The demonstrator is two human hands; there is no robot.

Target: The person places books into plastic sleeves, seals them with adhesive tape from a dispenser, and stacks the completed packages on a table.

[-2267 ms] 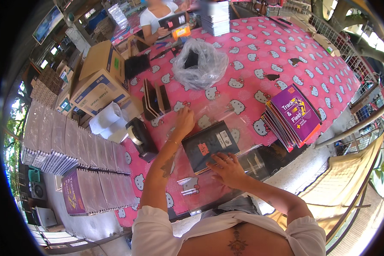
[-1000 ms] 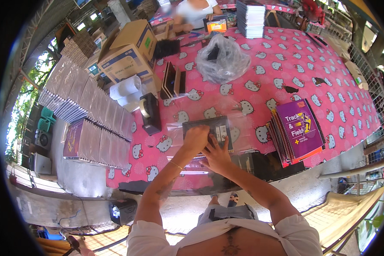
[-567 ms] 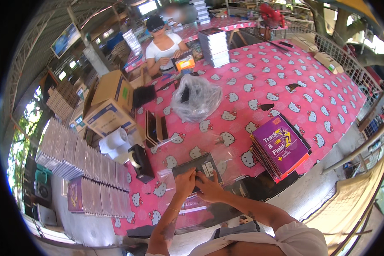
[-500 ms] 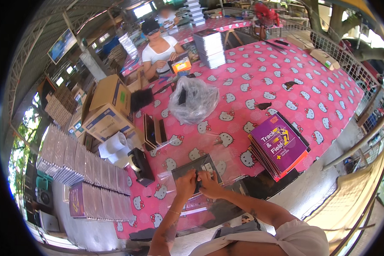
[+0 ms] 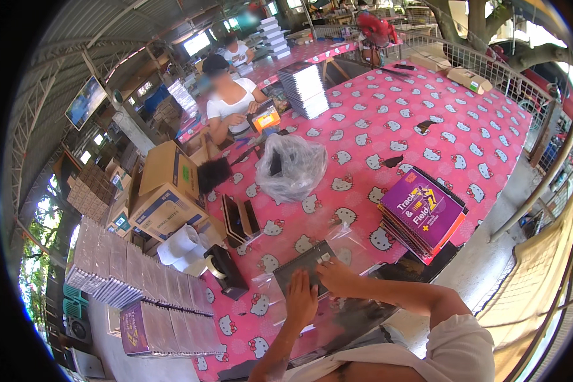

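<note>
Moved apart since earlier, on one black spiral notebook (image 5: 300, 261), lower centre: left hand (image 5: 302, 299) flat, open; right hand (image 5: 337, 277) curled, grip unclear. One tape dispenser (image 5: 231, 279), left of centre.

The camera sits on the person's head, the left one of a pair. It looks down and ahead over the bench (image 5: 484, 140). The left hand (image 5: 302, 294) and right hand (image 5: 336, 277) are near it, low and close to the middle. Far away it sees the roof (image 5: 130, 35). The wide, round lens bends straight edges and leaves black corners.
</note>
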